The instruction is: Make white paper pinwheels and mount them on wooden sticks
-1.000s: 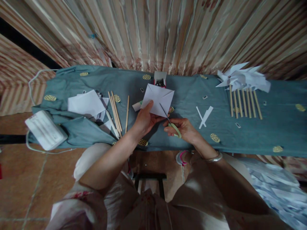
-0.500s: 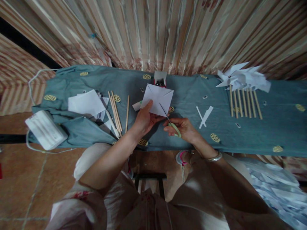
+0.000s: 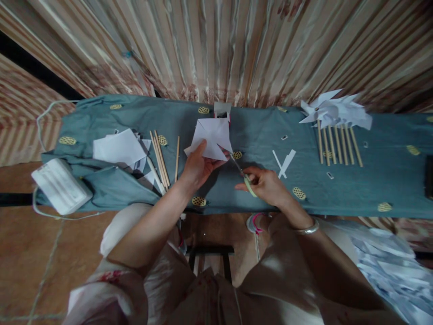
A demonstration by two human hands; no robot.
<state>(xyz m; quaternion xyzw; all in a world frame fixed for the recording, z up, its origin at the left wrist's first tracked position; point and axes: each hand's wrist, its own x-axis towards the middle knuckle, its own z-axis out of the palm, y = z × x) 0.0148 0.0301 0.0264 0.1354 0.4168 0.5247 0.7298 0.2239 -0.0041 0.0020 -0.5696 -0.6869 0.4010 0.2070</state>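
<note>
Between the thumb and fingers of my left hand [image 3: 197,167] is a white square of paper [image 3: 214,131], held above the cloth. Slits run inward from its corners, and the near right corner gapes open. My right hand [image 3: 262,183] grips green-handled scissors [image 3: 249,184], whose blades point up and left, just off the paper's near right corner. A small red and white box [image 3: 222,109] stands behind the paper, partly covered by it. Two narrow paper strips [image 3: 287,163] lie crossed to the right of the scissors.
White paper pinwheels [image 3: 338,110] on wooden sticks lie at the right. Loose sticks [image 3: 159,158], a white pen-like rod [image 3: 155,176] and a stack of paper sheets [image 3: 117,149] are on the left. A white power strip [image 3: 62,186] with a cable rests at the table's left edge.
The scissors have come out of the paper toward the lower right, leaving a slit at that corner. My left hand has turned the paper slightly and shifted it left.
</note>
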